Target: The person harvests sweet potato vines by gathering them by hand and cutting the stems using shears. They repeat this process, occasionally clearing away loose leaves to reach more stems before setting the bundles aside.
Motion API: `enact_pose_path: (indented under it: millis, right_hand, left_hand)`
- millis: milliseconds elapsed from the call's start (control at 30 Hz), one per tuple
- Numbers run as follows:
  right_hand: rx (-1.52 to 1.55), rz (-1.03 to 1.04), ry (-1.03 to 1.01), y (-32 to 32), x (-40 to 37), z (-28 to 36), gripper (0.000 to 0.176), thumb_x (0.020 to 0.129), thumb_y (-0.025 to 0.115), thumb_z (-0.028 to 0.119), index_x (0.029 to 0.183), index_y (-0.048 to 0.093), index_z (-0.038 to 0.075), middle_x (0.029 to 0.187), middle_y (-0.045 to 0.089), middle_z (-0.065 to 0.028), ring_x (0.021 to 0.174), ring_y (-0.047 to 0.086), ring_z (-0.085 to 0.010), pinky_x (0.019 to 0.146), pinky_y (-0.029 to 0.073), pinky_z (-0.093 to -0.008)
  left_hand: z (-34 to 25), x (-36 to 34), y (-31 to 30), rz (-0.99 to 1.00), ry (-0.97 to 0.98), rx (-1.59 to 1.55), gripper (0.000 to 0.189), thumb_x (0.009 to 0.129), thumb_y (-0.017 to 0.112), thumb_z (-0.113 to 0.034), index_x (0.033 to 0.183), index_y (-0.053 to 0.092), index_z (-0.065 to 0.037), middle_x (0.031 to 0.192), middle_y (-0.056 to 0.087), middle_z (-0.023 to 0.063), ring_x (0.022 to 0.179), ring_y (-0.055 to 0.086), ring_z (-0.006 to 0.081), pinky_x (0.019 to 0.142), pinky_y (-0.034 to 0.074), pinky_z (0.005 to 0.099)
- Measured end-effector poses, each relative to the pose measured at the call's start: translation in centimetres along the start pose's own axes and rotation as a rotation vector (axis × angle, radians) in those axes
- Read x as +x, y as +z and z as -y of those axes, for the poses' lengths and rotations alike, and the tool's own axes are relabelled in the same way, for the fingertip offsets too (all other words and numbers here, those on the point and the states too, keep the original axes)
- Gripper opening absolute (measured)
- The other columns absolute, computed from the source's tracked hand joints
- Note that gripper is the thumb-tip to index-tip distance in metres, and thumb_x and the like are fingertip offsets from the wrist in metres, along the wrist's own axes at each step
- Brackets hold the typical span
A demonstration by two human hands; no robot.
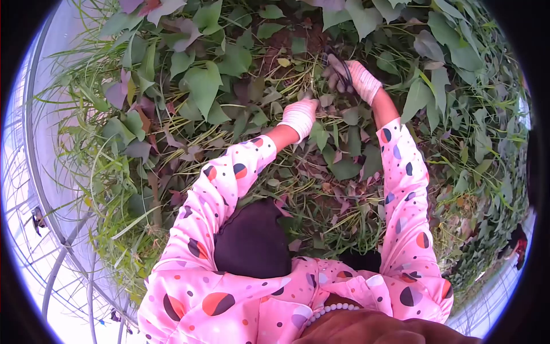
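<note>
My left hand (pixel 301 114), in a white glove with a greyish front, is closed among the vines. Pale green vine stems (pixel 314 77) run up from its fingertips, which seem pinched on them. Just above and to the right, my right hand (pixel 350 77), gloved the same way, grips scissors (pixel 342 70) with dark loop handles. The blades are hard to make out against the soil and leaves. Broad, pointed green leaves (pixel 203 89) and trailing stems surround both hands.
Bare brown soil (pixel 292 40) shows beyond my hands. Long grass (pixel 97 155) grows along the left, beside pale sheeting (pixel 48 97) and curved metal tubes (pixel 74 229). My dark-covered knee (pixel 252 238) is bent below my left arm. Dense foliage (pixel 481 114) fills the right.
</note>
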State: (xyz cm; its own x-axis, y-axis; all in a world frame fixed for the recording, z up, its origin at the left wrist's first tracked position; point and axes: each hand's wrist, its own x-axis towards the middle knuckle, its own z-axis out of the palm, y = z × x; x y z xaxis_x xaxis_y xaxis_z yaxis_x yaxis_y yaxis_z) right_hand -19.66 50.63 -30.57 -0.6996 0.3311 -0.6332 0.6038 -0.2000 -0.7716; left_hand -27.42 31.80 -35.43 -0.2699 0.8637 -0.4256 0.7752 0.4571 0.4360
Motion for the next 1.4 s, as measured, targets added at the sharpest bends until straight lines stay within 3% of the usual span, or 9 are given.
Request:
enact_pose_path:
  millis: [333, 400, 600, 667, 700, 967, 1067, 1200, 1400]
  right_hand:
    - [0.055, 0.337, 0.283, 6.3, 7.4, -2.9, 0.078, 0.071, 0.049, 0.08, 0.094, 0.066, 0.006, 0.066, 0.064, 0.0002, 0.05, 0.051, -0.0071, 0.043, 0.033, -0.0234]
    - [0.112, 0.29, 0.227, 6.6, 6.9, -4.0, 0.083, 0.072, 0.047, 0.08, 0.1, 0.064, 0.004, 0.064, 0.063, 0.0002, 0.048, 0.049, -0.0071, 0.043, 0.032, -0.0231]
    - [0.496, 0.337, 0.159, 7.9, 9.3, -6.1, 0.074, 0.077, 0.049, 0.074, 0.108, 0.058, 0.007, 0.086, 0.064, -0.0116, 0.066, 0.056, -0.0211, 0.058, 0.044, -0.0352]
    - [0.657, 0.366, 0.205, 8.9, 8.6, -4.1, 0.073, 0.078, 0.046, 0.073, 0.116, 0.053, 0.011, 0.096, 0.063, -0.0155, 0.079, 0.059, -0.0266, 0.069, 0.047, -0.0439]
    - [0.711, 0.468, 0.232, 8.7, 7.0, -2.1, 0.072, 0.082, 0.045, 0.069, 0.117, 0.052, 0.007, 0.11, 0.058, -0.0175, 0.106, 0.051, -0.0339, 0.095, 0.038, -0.0455]
    - [0.75, 0.543, 0.317, 8.9, 12.5, -3.8, 0.056, 0.09, 0.036, 0.061, 0.117, 0.05, 0.015, 0.113, 0.058, -0.0081, 0.111, 0.048, -0.0264, 0.103, 0.026, -0.0445]
    - [0.669, 0.21, 0.24, 9.5, 11.6, -3.1, 0.064, 0.082, 0.044, 0.07, 0.1, 0.055, 0.01, 0.068, 0.059, -0.0076, 0.05, 0.051, -0.0172, 0.039, 0.032, -0.0267]
    - [0.481, -0.005, 0.142, 10.0, 8.6, -2.6, 0.06, 0.081, 0.048, 0.069, 0.095, 0.057, 0.011, 0.062, 0.056, -0.0042, 0.046, 0.046, -0.0127, 0.039, 0.03, -0.0249]
    - [0.469, 0.264, 0.245, 9.7, 5.2, -4.3, 0.08, 0.076, 0.037, 0.081, 0.083, 0.06, 0.004, 0.062, 0.059, -0.0035, 0.046, 0.05, -0.0129, 0.039, 0.035, -0.0248]
  left_hand:
    - [0.9, -6.3, -4.6, 0.091, -0.142, -0.014, 0.023, 0.079, 0.054, -0.008, 0.098, 0.065, -0.009, 0.095, 0.064, 0.019, 0.084, 0.064, 0.0336, 0.071, 0.051, 0.0427]
    - [2.6, -6.7, -9.6, -0.083, -0.158, -0.016, 0.021, 0.083, 0.05, -0.009, 0.096, 0.066, -0.007, 0.08, 0.063, 0.0199, 0.078, 0.062, 0.0372, 0.069, 0.05, 0.0415]
    - [8.1, 0.7, -15.5, -0.47, -0.024, 0.166, 0.022, 0.081, 0.056, -0.011, 0.1, 0.067, -0.009, 0.104, 0.064, 0.0138, 0.092, 0.06, 0.0344, 0.079, 0.049, 0.0374]
    - [10.9, 5.4, -13.4, -0.306, 0.013, 0.119, 0.026, 0.079, 0.058, -0.01, 0.103, 0.066, -0.01, 0.119, 0.059, 0.0099, 0.102, 0.058, 0.0321, 0.087, 0.047, 0.0354]
    - [11.2, 6.6, -12.9, -0.326, 0.157, 0.043, 0.035, 0.076, 0.06, -0.007, 0.111, 0.063, -0.012, 0.128, 0.053, 0.0083, 0.106, 0.056, 0.0313, 0.09, 0.047, 0.0353]
    - [12.2, 9.5, -11.6, 0.011, -0.155, 0.398, 0.051, 0.076, 0.055, -0.004, 0.126, 0.049, -0.01, 0.13, 0.05, 0.0158, 0.111, 0.055, 0.0321, 0.092, 0.047, 0.0388]
    - [12.3, 9.4, -11.6, -0.018, -0.151, 0.461, 0.036, 0.078, 0.055, -0.01, 0.114, 0.056, -0.008, 0.122, 0.056, 0.0165, 0.106, 0.058, 0.0314, 0.089, 0.048, 0.0397]
    - [12.8, 8.8, -11.9, -0.094, -0.174, 0.315, 0.036, 0.076, 0.059, -0.017, 0.11, 0.061, -0.005, 0.106, 0.063, 0.0193, 0.101, 0.06, 0.0325, 0.087, 0.049, 0.0392]
    - [13.5, 8.5, -12.0, -0.108, -0.227, -0.053, 0.04, 0.071, 0.062, -0.019, 0.108, 0.063, -0.005, 0.105, 0.062, 0.0231, 0.099, 0.059, 0.0374, 0.086, 0.049, 0.0383]
